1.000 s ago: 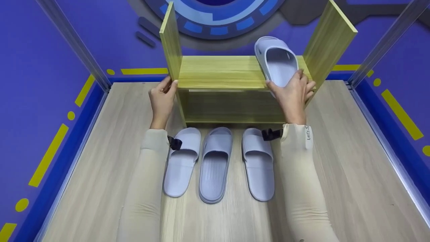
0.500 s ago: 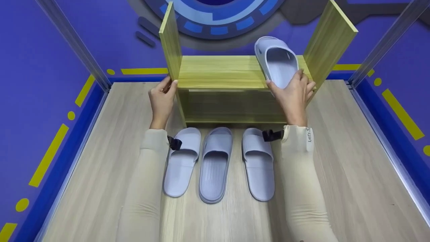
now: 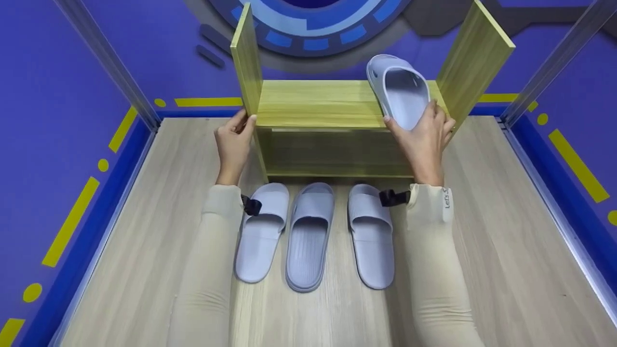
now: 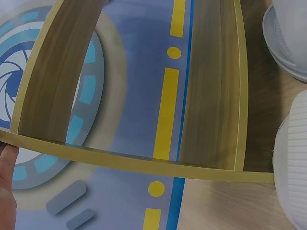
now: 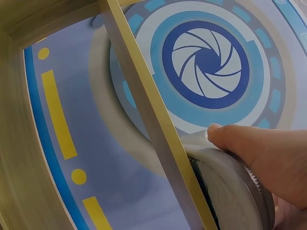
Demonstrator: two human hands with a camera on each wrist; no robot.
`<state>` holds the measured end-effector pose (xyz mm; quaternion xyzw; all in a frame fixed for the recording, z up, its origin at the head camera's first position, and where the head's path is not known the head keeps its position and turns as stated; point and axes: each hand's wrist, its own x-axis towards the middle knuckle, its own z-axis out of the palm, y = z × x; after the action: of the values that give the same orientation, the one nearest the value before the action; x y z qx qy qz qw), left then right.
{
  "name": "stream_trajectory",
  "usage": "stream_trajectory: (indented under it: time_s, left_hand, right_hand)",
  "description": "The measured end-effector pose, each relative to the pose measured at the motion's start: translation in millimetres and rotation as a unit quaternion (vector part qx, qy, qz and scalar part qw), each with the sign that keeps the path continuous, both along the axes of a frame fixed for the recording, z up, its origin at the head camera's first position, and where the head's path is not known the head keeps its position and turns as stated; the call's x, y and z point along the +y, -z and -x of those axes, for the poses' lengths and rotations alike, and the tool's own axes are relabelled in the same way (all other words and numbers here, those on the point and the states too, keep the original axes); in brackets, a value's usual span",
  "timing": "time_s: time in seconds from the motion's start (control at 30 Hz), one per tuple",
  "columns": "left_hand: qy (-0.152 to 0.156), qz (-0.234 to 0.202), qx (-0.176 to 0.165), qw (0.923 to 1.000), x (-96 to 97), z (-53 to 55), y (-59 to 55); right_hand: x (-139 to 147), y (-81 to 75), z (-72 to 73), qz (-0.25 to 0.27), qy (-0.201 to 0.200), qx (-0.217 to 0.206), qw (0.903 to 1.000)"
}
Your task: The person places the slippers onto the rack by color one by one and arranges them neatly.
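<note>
Gripping the heel end of a slipper (image 3: pixel 407 94), the right hand (image 3: pixel 425 142) had its thumb on one rim and its fingers curled round the other, and up there it was, toe to the back wall, over the right end of the upper shelf (image 3: pixel 313 103)! That end hold presumably left the toe free to lead between the panels. The heel poked out past the front edge; whether the sole touched the board, I couldn't tell.

Across to the left hand (image 3: pixel 233 140): thumb at the front edge of the left side panel (image 3: pixel 246 67), fingers bent against its outer face, a pinch that probably steadied the unit against a nudge. The right side panel (image 3: pixel 475 62) stood upright just beyond the slipper.

Down on the tabletop (image 3: pixel 159 241), three more: the left slipper (image 3: pixel 260 241) and the middle slipper (image 3: pixel 308 246) close together, the right slipper (image 3: pixel 371 241) across a gap. All pointed their toes at the unit, likely so each heel faced the person for an easy pick-up.

And the writing? The right cuff (image 3: pixel 429 207) carried dark lettering (image 3: pixel 447 198), readable as "Let's S" before it ran out of sight. No brand could be read on the slippers, and the wall emblem (image 5: pixel 206 64) showed bladed rings, no words.
</note>
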<state>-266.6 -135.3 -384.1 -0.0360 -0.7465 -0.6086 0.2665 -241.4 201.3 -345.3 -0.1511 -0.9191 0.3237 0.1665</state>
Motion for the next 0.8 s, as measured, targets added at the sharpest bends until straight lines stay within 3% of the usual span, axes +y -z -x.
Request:
stream_trajectory:
  time_s: [0.17,0.23,0.3,0.53,0.8]
  left_hand:
    - [0.002,-0.003,0.015,0.9999,-6.4,15.4,17.5]
    - [0.004,-0.007,0.005,1.0000,-6.2,15.2,17.1]
    - [0.003,-0.008,-0.004,1.0000,-5.3,13.7,15.4]
    - [0.003,-0.004,-0.020,0.9998,2.2,-5.6,-7.6]
    - [0.001,0.000,-0.022,0.9998,2.6,-7.1,-8.5]
  right_hand:
    - [2,1.0,-4.6,0.003,-0.004,0.027,0.9996]
    - [2,1.4,-7.3,0.003,-0.001,0.039,0.9992]
    - [2,2.1,-11.0,0.006,0.002,0.050,0.9987]
    - [-1,10.6,-25.8,0.023,0.011,0.109,0.9937]
    - [-3,25.0,-41.7,0.034,0.013,0.169,0.9850]
